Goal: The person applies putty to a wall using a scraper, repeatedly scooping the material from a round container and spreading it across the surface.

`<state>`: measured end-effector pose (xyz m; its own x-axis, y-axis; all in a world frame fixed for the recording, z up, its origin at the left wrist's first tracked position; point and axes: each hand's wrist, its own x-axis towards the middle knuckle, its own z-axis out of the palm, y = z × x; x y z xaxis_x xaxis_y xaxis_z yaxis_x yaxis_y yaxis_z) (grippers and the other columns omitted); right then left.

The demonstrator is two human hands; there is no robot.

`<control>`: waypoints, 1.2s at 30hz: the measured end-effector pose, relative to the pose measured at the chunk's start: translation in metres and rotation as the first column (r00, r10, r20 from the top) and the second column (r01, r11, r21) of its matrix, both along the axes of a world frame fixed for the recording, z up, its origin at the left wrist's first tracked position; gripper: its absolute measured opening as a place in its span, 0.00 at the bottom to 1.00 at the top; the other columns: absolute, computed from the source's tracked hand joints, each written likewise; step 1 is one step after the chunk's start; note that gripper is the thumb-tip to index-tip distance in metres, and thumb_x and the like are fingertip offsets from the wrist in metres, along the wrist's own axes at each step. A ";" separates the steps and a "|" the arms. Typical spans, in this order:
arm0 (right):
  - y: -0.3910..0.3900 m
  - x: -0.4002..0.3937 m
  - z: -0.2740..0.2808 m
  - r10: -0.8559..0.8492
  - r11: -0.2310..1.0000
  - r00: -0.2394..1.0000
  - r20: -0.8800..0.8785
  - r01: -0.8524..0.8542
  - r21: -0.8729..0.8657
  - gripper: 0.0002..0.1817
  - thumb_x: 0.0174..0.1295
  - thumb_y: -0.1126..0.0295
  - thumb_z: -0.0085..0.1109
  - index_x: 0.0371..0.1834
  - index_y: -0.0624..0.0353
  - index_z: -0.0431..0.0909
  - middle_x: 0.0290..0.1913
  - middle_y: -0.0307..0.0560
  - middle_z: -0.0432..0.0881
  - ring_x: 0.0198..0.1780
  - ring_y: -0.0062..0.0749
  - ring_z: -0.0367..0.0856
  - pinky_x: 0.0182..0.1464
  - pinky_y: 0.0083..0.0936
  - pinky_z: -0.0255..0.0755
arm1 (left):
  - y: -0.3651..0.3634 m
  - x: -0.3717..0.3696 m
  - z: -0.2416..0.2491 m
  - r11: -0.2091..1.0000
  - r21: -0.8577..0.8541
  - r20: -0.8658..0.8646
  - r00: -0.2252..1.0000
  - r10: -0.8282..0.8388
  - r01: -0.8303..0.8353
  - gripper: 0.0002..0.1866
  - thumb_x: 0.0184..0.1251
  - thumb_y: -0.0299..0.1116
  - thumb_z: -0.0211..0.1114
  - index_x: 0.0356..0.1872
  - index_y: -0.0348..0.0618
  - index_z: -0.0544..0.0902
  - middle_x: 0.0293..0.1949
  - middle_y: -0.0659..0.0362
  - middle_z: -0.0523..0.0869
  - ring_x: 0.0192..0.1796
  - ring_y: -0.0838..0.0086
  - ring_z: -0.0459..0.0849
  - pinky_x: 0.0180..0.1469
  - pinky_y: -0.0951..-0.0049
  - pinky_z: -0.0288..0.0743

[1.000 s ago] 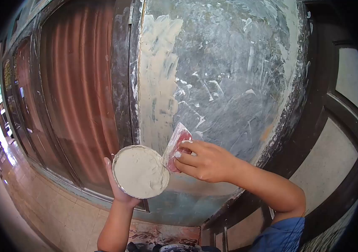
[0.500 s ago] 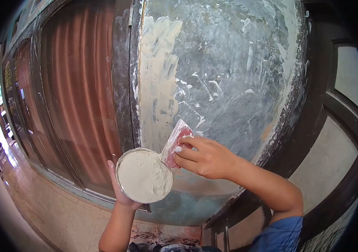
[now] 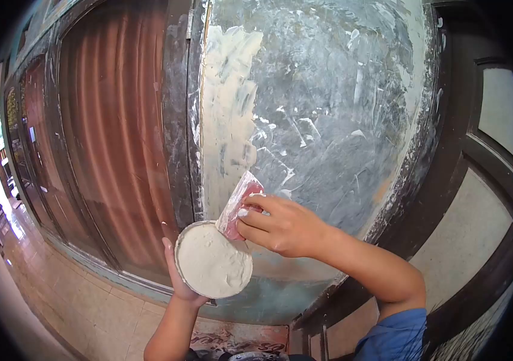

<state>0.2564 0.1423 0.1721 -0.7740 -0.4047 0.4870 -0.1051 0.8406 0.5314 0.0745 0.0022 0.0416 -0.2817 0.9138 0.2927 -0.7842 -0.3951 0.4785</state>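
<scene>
My left hand point(image 3: 179, 281) is wrapped around the side of a round tub point(image 3: 215, 296), holding it from below and the left. Smooth off-white putty point(image 3: 208, 259) fills the tub nearly to its rim, with ridges on the right side. Between the fingers and thumb of my right hand point(image 3: 283, 225) is a red putty spreader point(image 3: 236, 207), its blade smeared white. The spreader's lower end touches the tub's upper rim. White putty sticks to my right fingertips. Behind them, the grey-blue wall point(image 3: 322, 162) carries a beige putty strip point(image 3: 226, 108) along its left edge.
A dark window frame point(image 3: 178, 120) with a reddish-brown curtain point(image 3: 112, 138) behind glass stands to the left. On the right is a dark panelled door point(image 3: 449, 192). Tiled floor point(image 3: 88, 301) lies below at left, with a printed mat point(image 3: 256, 334) near my body.
The tub has shifted slightly right and down in view. My right hand and the spreader have moved left, along the tub's rim from its right side to its top.
</scene>
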 end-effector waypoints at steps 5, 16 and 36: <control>0.000 -0.015 -0.004 0.033 0.999 0.998 -0.061 -0.033 0.004 0.16 0.58 0.70 0.64 0.50 0.59 0.84 0.52 0.44 0.84 0.63 0.50 0.83 0.56 0.40 0.85 | 0.001 0.010 -0.007 0.999 -0.046 -0.005 1.000 -0.012 0.011 0.52 0.76 0.81 0.36 0.78 0.43 0.72 0.73 0.49 0.79 0.72 0.53 0.81 0.75 0.49 0.74; 0.056 0.028 -0.011 -0.469 0.824 0.875 -0.117 0.386 -0.415 0.07 0.67 0.71 0.67 0.46 0.54 0.87 0.40 0.46 0.87 0.42 0.49 0.87 0.42 0.41 0.82 | -0.010 -0.031 -0.036 0.993 -0.052 0.081 0.991 0.110 -0.106 0.52 0.74 0.82 0.39 0.78 0.47 0.74 0.75 0.50 0.78 0.73 0.48 0.79 0.76 0.42 0.73; 0.100 0.016 0.071 -0.544 0.714 0.790 -0.284 0.258 -0.651 0.06 0.77 0.67 0.58 0.47 0.56 0.80 0.42 0.52 0.87 0.49 0.54 0.83 0.56 0.51 0.68 | -0.024 -0.053 -0.037 0.976 -0.046 0.123 0.969 0.216 -0.211 0.50 0.74 0.81 0.41 0.76 0.49 0.76 0.74 0.54 0.80 0.73 0.52 0.78 0.74 0.42 0.73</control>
